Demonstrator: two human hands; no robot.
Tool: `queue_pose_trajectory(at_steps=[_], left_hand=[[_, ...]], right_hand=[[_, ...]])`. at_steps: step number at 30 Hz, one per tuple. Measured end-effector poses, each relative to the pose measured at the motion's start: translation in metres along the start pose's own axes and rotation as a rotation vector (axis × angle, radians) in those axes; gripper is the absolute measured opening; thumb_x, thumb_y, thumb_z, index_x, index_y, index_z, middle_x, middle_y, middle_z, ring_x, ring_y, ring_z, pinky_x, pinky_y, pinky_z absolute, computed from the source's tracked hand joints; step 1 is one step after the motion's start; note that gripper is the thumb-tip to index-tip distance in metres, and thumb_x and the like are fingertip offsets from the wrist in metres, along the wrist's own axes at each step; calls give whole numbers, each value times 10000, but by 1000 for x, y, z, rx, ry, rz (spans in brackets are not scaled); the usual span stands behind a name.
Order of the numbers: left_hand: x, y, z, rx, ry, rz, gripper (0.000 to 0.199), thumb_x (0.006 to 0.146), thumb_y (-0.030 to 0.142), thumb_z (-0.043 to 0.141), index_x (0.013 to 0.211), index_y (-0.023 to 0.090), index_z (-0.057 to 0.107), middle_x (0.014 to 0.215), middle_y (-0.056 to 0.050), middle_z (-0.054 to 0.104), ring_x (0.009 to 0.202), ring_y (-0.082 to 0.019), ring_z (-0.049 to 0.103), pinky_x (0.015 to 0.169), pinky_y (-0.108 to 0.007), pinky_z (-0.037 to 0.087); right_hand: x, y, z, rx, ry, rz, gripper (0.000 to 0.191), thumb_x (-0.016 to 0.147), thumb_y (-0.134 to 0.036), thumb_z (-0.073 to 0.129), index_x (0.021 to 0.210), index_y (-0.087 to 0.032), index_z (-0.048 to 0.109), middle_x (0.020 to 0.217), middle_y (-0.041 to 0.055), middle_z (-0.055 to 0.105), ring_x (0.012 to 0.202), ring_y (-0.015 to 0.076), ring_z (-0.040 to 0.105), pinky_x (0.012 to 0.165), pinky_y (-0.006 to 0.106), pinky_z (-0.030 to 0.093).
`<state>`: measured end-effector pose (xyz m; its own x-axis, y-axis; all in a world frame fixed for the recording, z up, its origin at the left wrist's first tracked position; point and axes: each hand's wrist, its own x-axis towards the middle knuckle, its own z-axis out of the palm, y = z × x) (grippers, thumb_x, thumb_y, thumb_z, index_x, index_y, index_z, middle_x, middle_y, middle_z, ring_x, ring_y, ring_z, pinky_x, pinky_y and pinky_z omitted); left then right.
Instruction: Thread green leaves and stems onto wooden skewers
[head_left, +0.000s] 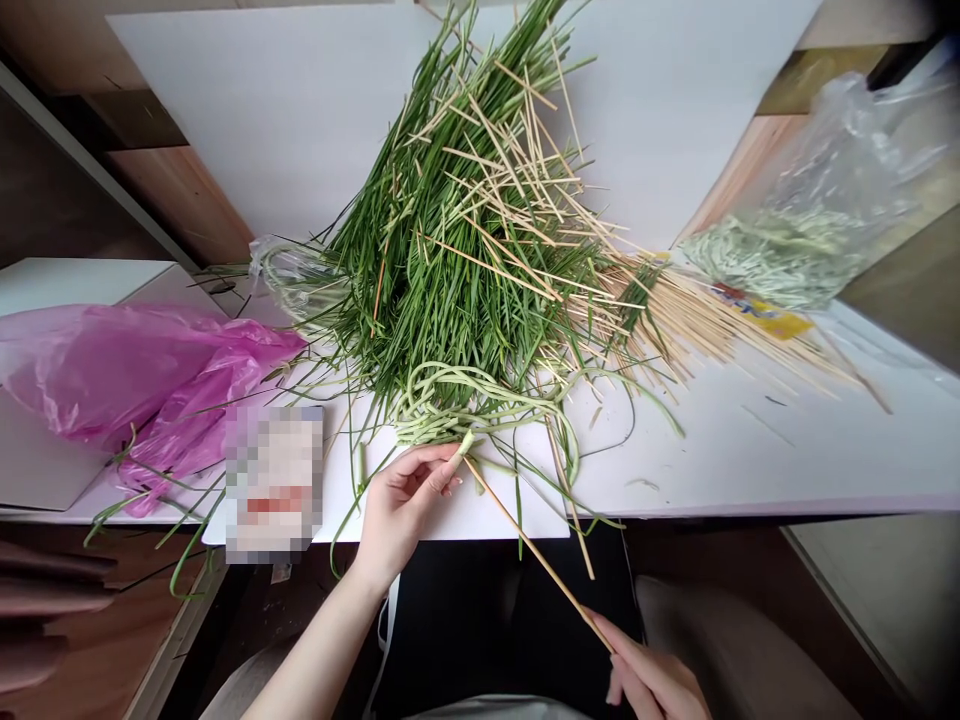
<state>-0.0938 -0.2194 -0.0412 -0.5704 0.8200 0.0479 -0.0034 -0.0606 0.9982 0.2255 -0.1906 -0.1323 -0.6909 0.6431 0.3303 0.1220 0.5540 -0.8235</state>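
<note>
At the far left of the white bench [712, 460], a crumpled pink plastic bag [127, 385] lies over the corner, with a pixelated packet [274, 485] just beside it at the near edge. The left hand [405, 510] sits near that edge, fingers curled narrowly around the pale cut end of a garlic scape [465, 445], whose curling stem runs back into a tangled loop of stalks [480, 400]. The main heap of garlic scapes [457, 260] spreads up the middle toward the far edge, strewn with loose wooden skewers [675, 320]. The right hand [652, 680], low and past the near edge, pinches the end of a long bamboo skewer [536, 545]. Its tip meets the held scape end; whether it enters the stalk cannot be told. A clear plastic bag of scapes [795, 230] slumps at the far right corner.
</note>
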Motion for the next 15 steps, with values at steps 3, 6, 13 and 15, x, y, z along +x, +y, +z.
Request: queue_pose_trajectory(at_steps=[3, 6, 13, 15], left_hand=[[0, 0, 0, -6, 0, -2, 168, 837, 303, 792, 983, 223, 818, 974, -49, 760, 737, -122, 654, 695, -218, 544], [0, 0, -1, -9, -1, -3, 153, 823, 292, 805, 958, 222, 824, 953, -50, 760, 735, -122, 651, 692, -217, 537], [2, 2, -3, -26, -7, -5, 126, 785, 265, 835, 904, 221, 830, 886, -40, 758, 738, -129, 666, 729, -229, 547], [2, 2, -3, -36, -12, -19, 123, 786, 263, 836, 902, 224, 829, 881, -36, 764, 739, -129, 672, 738, -229, 549]], right_hand=[[2, 0, -1, 5, 8, -16, 478, 1106, -256, 369, 1554, -416, 411, 709, -28, 736, 468, 118, 634, 488, 197, 555], [7, -2, -2, 13, 23, -42, 465, 1109, -274, 373, 1551, -415, 418, 692, -31, 728, 450, 112, 625, 459, 185, 547], [9, -6, -3, 0, 27, -45, 459, 1115, -293, 364, 1554, -422, 405, 823, -18, 783, 446, 97, 619, 470, 183, 557], [10, -6, -3, 0, 31, -47, 461, 1114, -289, 367, 1555, -417, 405, 871, -8, 790, 452, 94, 618, 474, 182, 559]])
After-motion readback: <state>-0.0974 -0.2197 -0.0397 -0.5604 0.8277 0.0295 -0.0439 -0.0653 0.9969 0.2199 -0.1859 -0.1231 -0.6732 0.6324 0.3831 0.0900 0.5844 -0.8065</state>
